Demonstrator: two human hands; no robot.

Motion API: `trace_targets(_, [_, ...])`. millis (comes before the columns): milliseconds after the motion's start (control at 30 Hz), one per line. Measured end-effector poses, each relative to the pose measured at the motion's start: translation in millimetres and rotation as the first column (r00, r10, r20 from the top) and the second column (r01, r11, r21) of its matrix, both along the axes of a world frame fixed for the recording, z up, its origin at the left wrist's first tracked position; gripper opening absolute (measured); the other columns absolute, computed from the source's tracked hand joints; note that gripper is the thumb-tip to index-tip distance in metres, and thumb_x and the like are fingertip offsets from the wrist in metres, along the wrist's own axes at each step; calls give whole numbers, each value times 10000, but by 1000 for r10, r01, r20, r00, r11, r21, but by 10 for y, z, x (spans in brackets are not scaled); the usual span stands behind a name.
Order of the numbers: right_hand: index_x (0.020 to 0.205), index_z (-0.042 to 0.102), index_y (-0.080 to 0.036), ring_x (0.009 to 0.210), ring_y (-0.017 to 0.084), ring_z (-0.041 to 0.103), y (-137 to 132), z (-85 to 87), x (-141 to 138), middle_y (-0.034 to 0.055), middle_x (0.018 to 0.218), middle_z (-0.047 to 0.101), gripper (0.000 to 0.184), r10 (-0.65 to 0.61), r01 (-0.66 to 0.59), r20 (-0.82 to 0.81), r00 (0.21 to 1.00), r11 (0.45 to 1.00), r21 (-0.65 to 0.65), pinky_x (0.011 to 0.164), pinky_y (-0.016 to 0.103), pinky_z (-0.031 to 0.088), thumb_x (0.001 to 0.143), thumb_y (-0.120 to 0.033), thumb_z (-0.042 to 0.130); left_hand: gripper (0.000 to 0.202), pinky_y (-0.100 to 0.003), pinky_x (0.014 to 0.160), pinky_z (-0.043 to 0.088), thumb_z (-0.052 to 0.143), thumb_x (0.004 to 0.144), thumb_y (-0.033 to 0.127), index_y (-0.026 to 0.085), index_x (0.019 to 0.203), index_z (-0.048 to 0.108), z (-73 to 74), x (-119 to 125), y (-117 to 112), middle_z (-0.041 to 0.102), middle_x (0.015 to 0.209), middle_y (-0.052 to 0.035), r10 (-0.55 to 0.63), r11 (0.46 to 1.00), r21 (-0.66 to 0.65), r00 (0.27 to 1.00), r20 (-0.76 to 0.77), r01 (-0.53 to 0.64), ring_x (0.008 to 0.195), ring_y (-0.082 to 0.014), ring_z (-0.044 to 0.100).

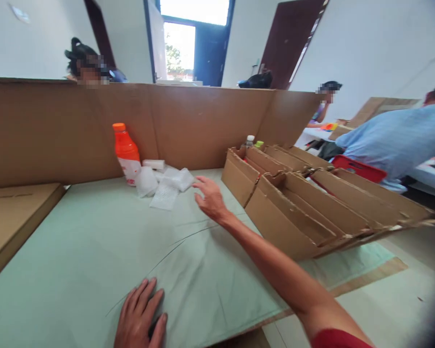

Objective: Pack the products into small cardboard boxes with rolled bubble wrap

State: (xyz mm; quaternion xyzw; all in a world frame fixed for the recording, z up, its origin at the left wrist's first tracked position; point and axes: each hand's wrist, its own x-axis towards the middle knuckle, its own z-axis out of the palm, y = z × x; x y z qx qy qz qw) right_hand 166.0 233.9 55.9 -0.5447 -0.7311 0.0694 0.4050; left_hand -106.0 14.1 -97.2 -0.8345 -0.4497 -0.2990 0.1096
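Observation:
My right hand (210, 199) reaches out over the pale green tabletop (94, 251) with its fingers apart and nothing in them. Just beyond its fingertips, to the left, lies a loose group of clear bubble wrap pieces (165, 194). A small white box-shaped piece (154, 165) sits behind the wrap. Upright at the left of the wrap stands an orange bottle (127, 150) with an orange cap and a whitish lower part. Close to the near edge, my left hand (141, 316) rests flat on the table, empty, fingers stretched forward.
Open cardboard boxes with dividers (282, 212) stand right of my right arm; bottle tops (250, 140) show behind them. A cardboard wall (210, 121) closes the back. A flat cardboard box (18, 217) lies at the left. Beyond are several people, one in a blue shirt (402, 140).

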Motion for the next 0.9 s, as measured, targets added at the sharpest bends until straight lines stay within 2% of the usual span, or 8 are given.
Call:
trace_targets(100, [1265, 624, -196, 1314, 329, 500, -647, 391, 473, 148, 1466, 536, 399, -145, 47, 437, 888, 973, 227, 1054, 501, 393, 871, -247, 590, 394, -429, 991, 503, 631, 836, 248, 223, 1228, 663, 184, 124, -83, 682, 1335, -82, -37, 999, 15, 999, 34, 37, 1237, -272, 614])
trace_targets(200, [1354, 530, -120, 1192, 395, 581, -1098, 714, 1070, 247, 1421, 550, 522, -423, 268, 626, 655, 905, 331, 888, 501, 458, 893, -355, 602, 393, -425, 983, 528, 632, 783, 215, 215, 1174, 677, 289, 284, -166, 701, 1303, -75, -118, 993, 6, 991, 66, 118, 1226, -269, 622])
trace_targets(300, [1105, 659, -143, 894, 385, 681, -1270, 934, 1519, 243, 1022, 717, 326, -485, 623, 757, 437, 771, 134, 723, 455, 449, 894, -391, 638, 378, -429, 968, 565, 642, 747, 215, 223, 1123, 686, 292, 408, -219, 731, 1245, -64, -220, 973, -50, 968, 121, 227, 1178, -266, 661])
trace_targets(400, [792, 675, -187, 752, 301, 687, -1302, 1058, 1679, 183, 832, 724, 244, -274, 697, 816, 509, 688, -204, 626, 364, 401, 941, -352, 576, 371, -410, 973, 585, 663, 767, 254, 224, 1136, 686, 260, 423, -237, 768, 1149, -60, -344, 925, -78, 906, 248, 372, 1110, -251, 706])
trace_targets(533, [747, 676, -195, 762, 237, 683, -1451, 1085, 1520, 103, 817, 740, 253, -121, 574, 826, 550, 773, -269, 598, 296, 344, 933, -320, 561, 348, -295, 942, 595, 631, 879, 274, 250, 1224, 671, 312, 260, -223, 773, 1142, -49, -292, 861, -275, 858, 422, 428, 1062, -192, 734])
trace_targets(700, [828, 730, -226, 755, 198, 681, -1913, 971, 1002, 51, 801, 757, 202, 185, 74, 735, 652, 950, -304, 664, 289, 414, 931, -290, 568, 424, -341, 932, 602, 583, 929, 437, 227, 1292, 646, 495, 89, -203, 714, 1269, -115, 152, 829, -519, 809, 567, 208, 1110, -241, 716])
trace_targets(800, [927, 758, -275, 778, 196, 680, -2171, 934, 743, 52, 846, 761, 231, 421, -292, 554, 719, 905, -308, 759, 327, 481, 958, -404, 569, 642, -431, 1013, 557, 632, 882, 495, 217, 1447, 507, 589, 68, -244, 613, 1414, -153, 311, 808, -571, 719, 621, 144, 1209, -292, 658])
trace_targets(900, [1078, 741, -339, 930, 252, 705, -2340, 875, 784, 77, 1016, 765, 294, 411, -395, 323, 852, 911, -116, 882, 430, 519, 927, -543, 592, 779, -489, 1105, 475, 662, 844, 539, 217, 1514, 427, 637, 7, -353, 535, 1496, -165, 360, 761, -632, 715, 599, 146, 1344, -340, 549])
